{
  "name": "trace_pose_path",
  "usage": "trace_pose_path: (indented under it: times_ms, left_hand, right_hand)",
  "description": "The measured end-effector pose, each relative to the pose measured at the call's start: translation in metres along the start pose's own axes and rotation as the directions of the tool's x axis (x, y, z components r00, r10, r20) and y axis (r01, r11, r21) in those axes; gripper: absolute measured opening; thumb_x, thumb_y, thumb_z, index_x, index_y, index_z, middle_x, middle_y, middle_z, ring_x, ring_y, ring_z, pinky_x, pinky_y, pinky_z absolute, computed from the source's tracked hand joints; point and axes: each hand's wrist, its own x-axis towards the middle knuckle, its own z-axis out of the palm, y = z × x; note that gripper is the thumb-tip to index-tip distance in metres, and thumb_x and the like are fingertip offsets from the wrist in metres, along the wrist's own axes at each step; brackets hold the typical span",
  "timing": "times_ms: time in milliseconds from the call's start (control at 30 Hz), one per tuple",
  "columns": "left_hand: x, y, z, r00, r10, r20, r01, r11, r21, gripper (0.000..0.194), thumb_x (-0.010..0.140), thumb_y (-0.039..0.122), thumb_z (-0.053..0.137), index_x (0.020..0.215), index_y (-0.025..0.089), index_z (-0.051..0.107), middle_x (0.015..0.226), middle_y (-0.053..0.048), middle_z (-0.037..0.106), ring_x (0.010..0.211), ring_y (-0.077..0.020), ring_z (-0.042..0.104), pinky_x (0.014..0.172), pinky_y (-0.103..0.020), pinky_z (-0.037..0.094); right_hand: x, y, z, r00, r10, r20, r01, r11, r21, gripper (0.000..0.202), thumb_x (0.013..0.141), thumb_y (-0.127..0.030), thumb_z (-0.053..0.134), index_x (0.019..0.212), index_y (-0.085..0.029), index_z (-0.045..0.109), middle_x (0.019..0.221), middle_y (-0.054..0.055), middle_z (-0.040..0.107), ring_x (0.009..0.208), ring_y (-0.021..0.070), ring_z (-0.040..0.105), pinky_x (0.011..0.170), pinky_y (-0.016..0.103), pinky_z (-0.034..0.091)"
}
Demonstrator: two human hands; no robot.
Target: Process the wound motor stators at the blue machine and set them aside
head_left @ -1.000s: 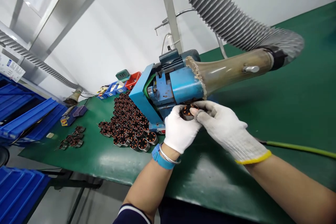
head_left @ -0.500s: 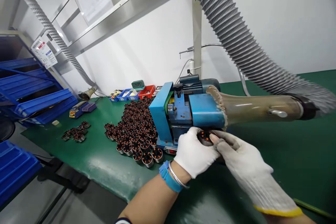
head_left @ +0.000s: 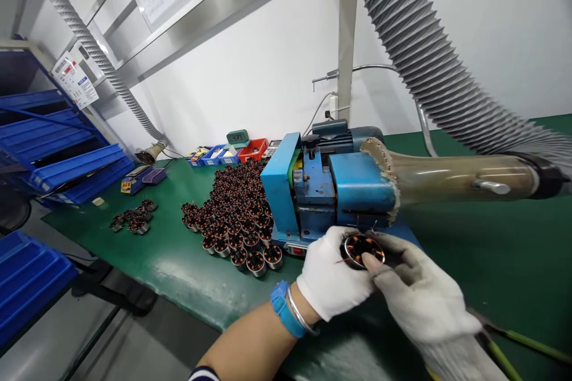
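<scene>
A round motor part (head_left: pixel 363 250) with a metal rim, black inside and orange copper coils, is held between my two gloved hands. My left hand (head_left: pixel 335 274) is closed around its left side. My right hand (head_left: pixel 417 286) grips the right side, its bare thumb tip on the rim. Thin wires stick out of the part. Just behind the hands stands a blue belt machine (head_left: pixel 364 184). To its left, many similar motor parts (head_left: pixel 241 214) stand grouped on the green table (head_left: pixel 179 268).
A smaller group of parts (head_left: pixel 134 217) lies further left. Small blue and red bins (head_left: pixel 253 150) stand at the back. A duct pipe (head_left: pixel 456 181) runs right from the machine. Green-handled pliers (head_left: pixel 527 339) lie at the lower right. Blue trays (head_left: pixel 31 292) are at far left.
Both hands have drawn the motor part down and away from the machine, and more of its coils and wires show. The view has shifted slightly, bringing the pliers into sight.
</scene>
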Motion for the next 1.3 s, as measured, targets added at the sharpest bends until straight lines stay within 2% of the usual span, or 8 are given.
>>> trace_pose_path:
  times_ms: [200, 400, 567, 800, 1000, 1067, 1167, 1300]
  left_hand:
    - [-0.002, -0.017, 0.0, 0.998, 0.06, 0.013, -0.058, 0.991, -0.116, 0.047, 0.069, 0.027, 0.086, 0.111, 0.022, 0.065, 0.101, -0.006, 0.08, 0.091, -0.0252, 0.076, 0.086, -0.038, 0.063]
    - [0.011, -0.005, -0.002, 0.999, -0.024, 0.032, 0.029, 0.983, -0.184, 0.044, 0.068, 0.022, 0.086, 0.109, 0.018, 0.068, 0.107, -0.011, 0.08, 0.099, -0.0295, 0.076, 0.093, -0.045, 0.062]
    - [0.023, 0.007, 0.002, 0.991, -0.116, 0.072, 0.133, 0.939, -0.318, 0.046, 0.064, 0.017, 0.09, 0.105, 0.016, 0.071, 0.105, -0.01, 0.081, 0.096, -0.0253, 0.076, 0.095, -0.039, 0.062]
    - [0.031, 0.026, 0.003, 0.992, -0.105, 0.063, 0.117, 0.964, -0.239, 0.031, 0.066, 0.016, 0.088, 0.092, 0.016, 0.071, 0.093, -0.007, 0.081, 0.086, -0.0218, 0.075, 0.082, -0.032, 0.061]
    - [0.019, 0.015, 0.003, 0.994, -0.095, 0.047, 0.103, 0.967, -0.231, 0.038, 0.067, 0.017, 0.088, 0.102, 0.017, 0.071, 0.1, -0.007, 0.082, 0.091, -0.0226, 0.077, 0.088, -0.035, 0.064]
    - [0.01, 0.009, 0.0, 0.998, -0.054, 0.019, 0.056, 0.983, -0.175, 0.04, 0.069, 0.019, 0.087, 0.106, 0.018, 0.07, 0.102, -0.008, 0.082, 0.093, -0.0239, 0.078, 0.091, -0.038, 0.064]
    - [-0.001, 0.003, -0.006, 0.993, 0.116, -0.011, -0.117, 0.993, -0.024, 0.041, 0.073, 0.023, 0.084, 0.111, 0.02, 0.07, 0.11, -0.008, 0.081, 0.1, -0.025, 0.077, 0.096, -0.04, 0.063]
    - [-0.005, 0.001, -0.008, 0.966, 0.252, 0.053, -0.255, 0.964, 0.076, 0.043, 0.074, 0.027, 0.084, 0.113, 0.021, 0.068, 0.117, -0.009, 0.079, 0.106, -0.026, 0.076, 0.1, -0.041, 0.061]
  right_hand:
    - [-0.006, 0.01, 0.0, 0.998, -0.021, 0.056, 0.02, 0.999, 0.032, 0.048, 0.072, -0.043, 0.089, 0.111, -0.021, 0.072, 0.103, 0.011, 0.08, 0.093, 0.0297, 0.08, 0.084, 0.038, 0.069]
    - [-0.001, -0.003, 0.005, 0.998, -0.061, 0.008, 0.062, 0.995, -0.077, 0.046, 0.076, -0.043, 0.084, 0.113, -0.02, 0.072, 0.105, 0.011, 0.08, 0.088, 0.0284, 0.08, 0.08, 0.037, 0.069]
    - [0.008, -0.02, 0.015, 0.995, -0.015, -0.097, 0.015, 1.0, -0.003, 0.045, 0.067, -0.043, 0.084, 0.104, -0.021, 0.072, 0.091, 0.009, 0.08, 0.078, 0.0278, 0.078, 0.07, 0.036, 0.068]
    - [0.02, -0.025, 0.021, 0.992, 0.024, -0.124, -0.009, 0.993, 0.116, 0.044, 0.062, -0.049, 0.084, 0.095, -0.022, 0.07, 0.087, 0.008, 0.079, 0.08, 0.0271, 0.077, 0.072, 0.036, 0.067]
    - [0.011, -0.029, 0.016, 0.995, 0.05, -0.081, -0.043, 0.996, 0.081, 0.043, 0.062, -0.047, 0.083, 0.095, -0.023, 0.07, 0.087, 0.008, 0.078, 0.082, 0.0269, 0.076, 0.077, 0.038, 0.066]
    - [0.005, -0.029, 0.013, 0.997, 0.048, -0.052, -0.047, 0.999, 0.017, 0.04, 0.061, -0.046, 0.082, 0.092, -0.023, 0.072, 0.088, 0.007, 0.079, 0.081, 0.0263, 0.075, 0.078, 0.038, 0.065]
    - [0.0, -0.03, 0.009, 1.0, 0.009, -0.028, -0.009, 1.0, 0.003, 0.032, 0.064, -0.047, 0.082, 0.084, -0.023, 0.074, 0.089, 0.007, 0.079, 0.083, 0.0258, 0.074, 0.08, 0.038, 0.064]
    - [0.004, -0.037, 0.002, 0.996, 0.064, -0.069, -0.058, 0.994, 0.094, 0.028, 0.061, -0.046, 0.085, 0.072, -0.023, 0.072, 0.076, 0.005, 0.075, 0.072, 0.0227, 0.07, 0.071, 0.035, 0.063]
